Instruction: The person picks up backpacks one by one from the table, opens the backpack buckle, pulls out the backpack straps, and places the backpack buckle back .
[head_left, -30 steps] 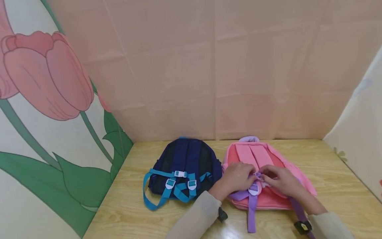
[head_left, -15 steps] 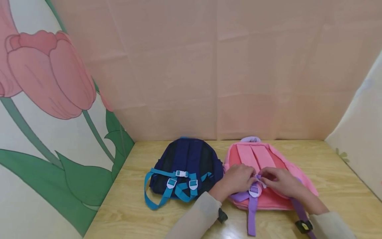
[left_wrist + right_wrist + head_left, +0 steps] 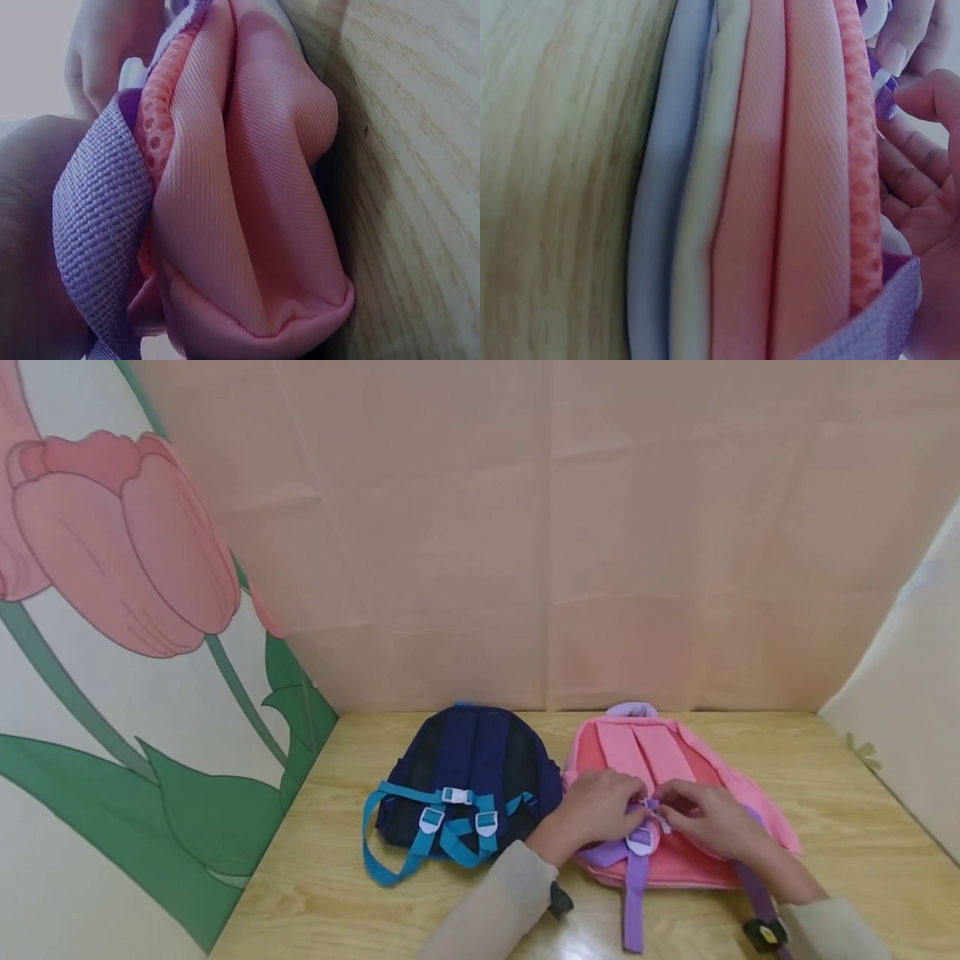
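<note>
A pink backpack lies with its shoulder straps facing up. Over its middle, my left hand pinches a purple chest strap that carries a small white buckle piece. Close against it from the right, my right hand has thumb and fingertips on the same strap and buckle. The fingers hide much of the buckle, so whether its halves are joined cannot be seen. A white strap adjuster sits just below, with a loose purple strap end hanging toward me.
A navy backpack with blue straps lies left of the pink one, its white chest buckle fastened. Both rest on a wooden table. A pink-brown cloth wall stands behind, with a tulip-print panel at left.
Both hands stay at the chest strap with slight finger shifts. The small white piece between them has turned a little. The backpacks have not moved on the table.
</note>
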